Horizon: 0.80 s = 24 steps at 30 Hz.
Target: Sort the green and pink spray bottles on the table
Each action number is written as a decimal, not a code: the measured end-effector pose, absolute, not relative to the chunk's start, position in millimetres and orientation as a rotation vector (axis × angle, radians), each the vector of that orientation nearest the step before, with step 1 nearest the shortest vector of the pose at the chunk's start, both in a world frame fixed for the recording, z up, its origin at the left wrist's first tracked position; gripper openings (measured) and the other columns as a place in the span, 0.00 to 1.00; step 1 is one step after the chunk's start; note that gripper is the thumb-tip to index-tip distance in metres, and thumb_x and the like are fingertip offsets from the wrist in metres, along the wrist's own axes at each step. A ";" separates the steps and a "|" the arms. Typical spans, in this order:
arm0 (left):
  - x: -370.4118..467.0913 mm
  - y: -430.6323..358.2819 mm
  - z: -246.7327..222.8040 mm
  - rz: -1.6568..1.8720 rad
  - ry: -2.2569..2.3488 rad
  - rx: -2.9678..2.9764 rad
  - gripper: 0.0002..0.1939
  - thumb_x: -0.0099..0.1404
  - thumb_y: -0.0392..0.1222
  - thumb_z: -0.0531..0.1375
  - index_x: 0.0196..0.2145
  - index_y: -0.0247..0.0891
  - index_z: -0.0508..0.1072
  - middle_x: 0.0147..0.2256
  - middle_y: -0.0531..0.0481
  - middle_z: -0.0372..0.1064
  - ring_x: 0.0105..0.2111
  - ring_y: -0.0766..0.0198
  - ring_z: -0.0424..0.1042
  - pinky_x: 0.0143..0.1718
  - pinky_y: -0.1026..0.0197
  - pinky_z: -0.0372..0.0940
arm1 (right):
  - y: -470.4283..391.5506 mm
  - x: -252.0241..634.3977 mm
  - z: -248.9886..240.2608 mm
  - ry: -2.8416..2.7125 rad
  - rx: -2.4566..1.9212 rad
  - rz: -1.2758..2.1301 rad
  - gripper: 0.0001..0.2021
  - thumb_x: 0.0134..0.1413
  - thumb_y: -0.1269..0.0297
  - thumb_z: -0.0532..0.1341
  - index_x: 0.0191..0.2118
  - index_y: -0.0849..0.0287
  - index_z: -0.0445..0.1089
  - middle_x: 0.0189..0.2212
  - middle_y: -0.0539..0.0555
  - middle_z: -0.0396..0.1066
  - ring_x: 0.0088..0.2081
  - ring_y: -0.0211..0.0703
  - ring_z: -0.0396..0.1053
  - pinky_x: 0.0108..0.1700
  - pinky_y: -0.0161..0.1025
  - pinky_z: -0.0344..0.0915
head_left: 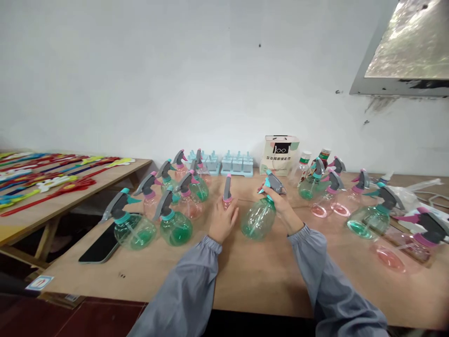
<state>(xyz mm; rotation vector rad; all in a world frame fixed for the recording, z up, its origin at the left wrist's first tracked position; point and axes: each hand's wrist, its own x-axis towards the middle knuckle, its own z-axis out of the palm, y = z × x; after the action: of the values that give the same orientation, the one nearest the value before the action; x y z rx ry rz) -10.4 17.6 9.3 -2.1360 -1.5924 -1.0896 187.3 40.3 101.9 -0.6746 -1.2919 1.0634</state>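
My left hand (223, 219) is wrapped round a pink spray bottle (228, 187) near the table's middle; its grey and pink spray head rises above the fingers, and most of the body is hidden. To its right, my right hand (278, 202) grips the grey and turquoise spray head of a green spray bottle (257, 219), whose clear green body is tilted. On the left stands a group of green and pink spray bottles, among them a green bottle (176, 228) nearest my left hand. Several more stand on the right, including a pink bottle (323, 202).
A phone (100, 244) lies at the left front of the table (259, 290). Light blue moulds (237, 164), a printed box (278, 157) and a sauce bottle (323, 158) stand by the wall. Colourful flat items cover the side table (101, 180).
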 end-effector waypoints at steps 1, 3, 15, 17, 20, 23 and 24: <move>-9.5 16.8 9.2 -1.080 -1.599 -2.136 0.20 0.73 0.45 0.50 0.58 0.41 0.71 0.54 0.34 0.60 0.58 0.45 0.61 0.57 0.44 0.63 | 39.8 185.4 101.3 -1.254 -0.697 1.083 0.15 0.38 0.49 0.71 0.30 0.53 0.73 0.25 0.49 0.75 0.31 0.45 0.74 0.39 0.43 0.73; -7.8 16.9 9.7 -1.063 -1.612 -2.137 0.20 0.73 0.45 0.50 0.57 0.40 0.72 0.54 0.33 0.60 0.57 0.44 0.61 0.57 0.43 0.63 | 37.8 182.7 101.5 -1.257 -0.692 1.150 0.15 0.36 0.50 0.71 0.27 0.53 0.71 0.24 0.49 0.74 0.30 0.44 0.74 0.38 0.43 0.73; -5.7 17.7 10.2 -1.083 -1.620 -2.118 0.20 0.72 0.44 0.51 0.57 0.40 0.72 0.53 0.34 0.59 0.56 0.45 0.61 0.56 0.44 0.63 | 29.6 182.4 102.0 -1.357 -0.610 1.274 0.22 0.42 0.38 0.69 0.30 0.54 0.74 0.29 0.53 0.77 0.37 0.49 0.77 0.42 0.45 0.73; -5.4 18.3 9.3 -1.097 -1.604 -2.118 0.20 0.72 0.44 0.51 0.57 0.41 0.72 0.53 0.34 0.59 0.56 0.46 0.62 0.56 0.45 0.63 | 30.4 181.6 100.4 -1.357 -0.576 1.283 0.24 0.41 0.36 0.69 0.32 0.53 0.75 0.31 0.53 0.78 0.38 0.49 0.77 0.41 0.44 0.74; -5.5 19.5 6.5 -1.118 -1.567 -2.102 0.20 0.73 0.45 0.51 0.57 0.41 0.72 0.53 0.35 0.59 0.54 0.47 0.63 0.55 0.45 0.64 | 33.6 180.0 98.0 -1.263 -0.595 1.221 0.24 0.35 0.37 0.72 0.28 0.53 0.73 0.25 0.50 0.75 0.33 0.46 0.76 0.35 0.41 0.72; -5.7 21.0 3.4 -1.133 -1.531 -2.073 0.19 0.73 0.44 0.51 0.57 0.41 0.72 0.53 0.35 0.59 0.53 0.47 0.63 0.53 0.45 0.65 | 36.7 179.3 96.0 -1.205 -0.614 1.238 0.24 0.32 0.40 0.74 0.27 0.54 0.71 0.21 0.48 0.73 0.29 0.44 0.75 0.33 0.39 0.71; -5.6 21.4 2.6 -1.137 -1.521 -2.065 0.19 0.73 0.44 0.51 0.57 0.41 0.72 0.53 0.35 0.59 0.54 0.47 0.62 0.53 0.46 0.65 | 37.3 179.5 95.4 -1.214 -0.597 1.259 0.24 0.33 0.40 0.74 0.28 0.54 0.72 0.23 0.49 0.74 0.30 0.45 0.75 0.33 0.40 0.71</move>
<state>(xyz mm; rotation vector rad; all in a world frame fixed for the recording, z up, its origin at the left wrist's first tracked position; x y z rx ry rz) -5.6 21.4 2.6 -2.0651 -1.5207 -1.1369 179.5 37.3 95.4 -0.5971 -1.2142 1.2589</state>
